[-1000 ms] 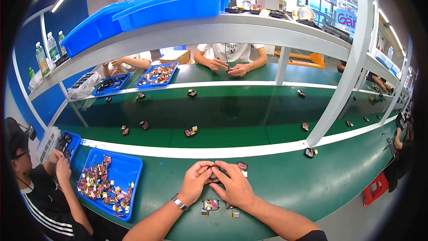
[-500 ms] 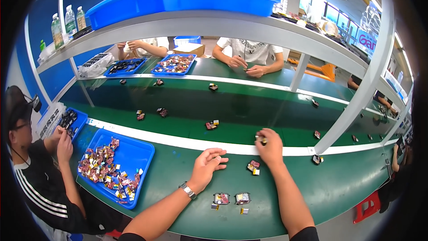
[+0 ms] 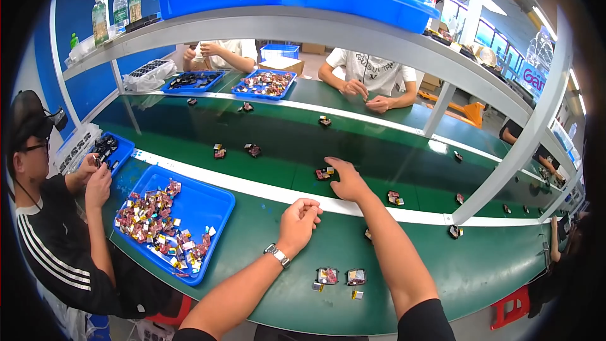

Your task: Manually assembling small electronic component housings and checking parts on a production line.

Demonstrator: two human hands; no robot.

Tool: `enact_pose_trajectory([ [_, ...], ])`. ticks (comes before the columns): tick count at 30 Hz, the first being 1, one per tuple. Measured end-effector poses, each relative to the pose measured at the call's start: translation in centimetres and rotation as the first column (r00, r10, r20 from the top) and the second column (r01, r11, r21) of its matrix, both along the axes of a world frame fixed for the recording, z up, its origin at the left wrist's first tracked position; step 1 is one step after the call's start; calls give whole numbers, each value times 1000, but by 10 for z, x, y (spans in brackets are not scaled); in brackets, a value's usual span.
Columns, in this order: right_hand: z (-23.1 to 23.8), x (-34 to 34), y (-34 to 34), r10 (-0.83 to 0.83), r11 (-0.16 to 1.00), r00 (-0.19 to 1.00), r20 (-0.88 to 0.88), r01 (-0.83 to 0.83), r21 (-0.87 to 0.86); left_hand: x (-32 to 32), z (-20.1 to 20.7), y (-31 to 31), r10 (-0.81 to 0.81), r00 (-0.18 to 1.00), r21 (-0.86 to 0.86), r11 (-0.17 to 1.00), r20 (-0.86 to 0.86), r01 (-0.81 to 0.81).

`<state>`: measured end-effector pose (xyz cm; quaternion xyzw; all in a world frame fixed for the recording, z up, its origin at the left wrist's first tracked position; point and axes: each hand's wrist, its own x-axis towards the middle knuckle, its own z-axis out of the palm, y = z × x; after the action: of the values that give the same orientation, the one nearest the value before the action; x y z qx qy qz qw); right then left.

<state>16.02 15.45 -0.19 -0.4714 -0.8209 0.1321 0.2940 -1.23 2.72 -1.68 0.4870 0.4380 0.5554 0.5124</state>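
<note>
Right hand (image 3: 347, 182): fingers parted, not closed; black-cased electronic module with reddish board and yellow-white flat piece (image 3: 324, 174) at its 9 o'clock, on dark green belt (image 3: 281, 167); contact, can't tell. Left hand (image 3: 298, 226): half-curled, nothing visible held. Two similar rectangular modules (image 3: 327, 276) on glossy green bench (image 3: 297, 306), nearly 6 o'clock of view. Probably best: pinch case rim, spare flat piece, lift level. Writing: dark lettering on co-worker's white shirt (image 3: 372, 69), 1 o'clock; pink lettering on clear plastic bottle (image 3: 540, 47), 2 o'clock.
</note>
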Motion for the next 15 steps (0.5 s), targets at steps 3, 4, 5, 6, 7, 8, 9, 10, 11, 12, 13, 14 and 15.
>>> enact_pose_trajectory([
  [3,-2,-2,8,-34,991,999,29,38,-126,3,-1,-2,-26,1000,-18,1000,-6,25],
  [4,1,1,9,-41,975,998,54,52,-214,4,-1,-2,-42,999,-25,999,-2,42],
  [5,0,-2,2,-79,995,996,46,82,-56,3,-1,-2,-50,999,-27,998,-15,49],
  [6,1,-1,-5,-79,995,996,50,81,-54,3,-1,-2,-49,999,-24,999,-11,49],
  [7,1,0,-14,-97,990,990,-100,85,-114,4,0,-3,-41,999,-36,999,11,41],
  [8,7,-4,-29,-121,982,960,-251,78,-172,3,1,-4,-32,999,-47,998,28,33],
  [9,5,-4,-44,-97,994,952,-290,81,-67,5,5,-4,-37,999,-41,998,28,38],
  [10,16,-8,-68,-89,996,956,-280,88,-16,5,9,-8,-45,984,-86,994,171,61],
  [11,22,-5,-92,-80,994,958,-276,97,49,9,12,-12,-60,948,-127,986,312,104],
  [12,28,-4,-111,-68,988,960,-271,102,116,11,14,-14,-104,915,-144,974,390,172],
  [13,32,-7,-130,-84,989,952,-295,116,92,8,14,-17,-180,878,-137,954,444,265],
  [14,35,-7,-144,-110,987,943,-315,140,75,10,16,-20,-265,825,-117,923,498,367],
  [15,30,-5,-153,-126,978,938,-322,172,117,15,19,-24,-268,830,-131,918,489,373],
])
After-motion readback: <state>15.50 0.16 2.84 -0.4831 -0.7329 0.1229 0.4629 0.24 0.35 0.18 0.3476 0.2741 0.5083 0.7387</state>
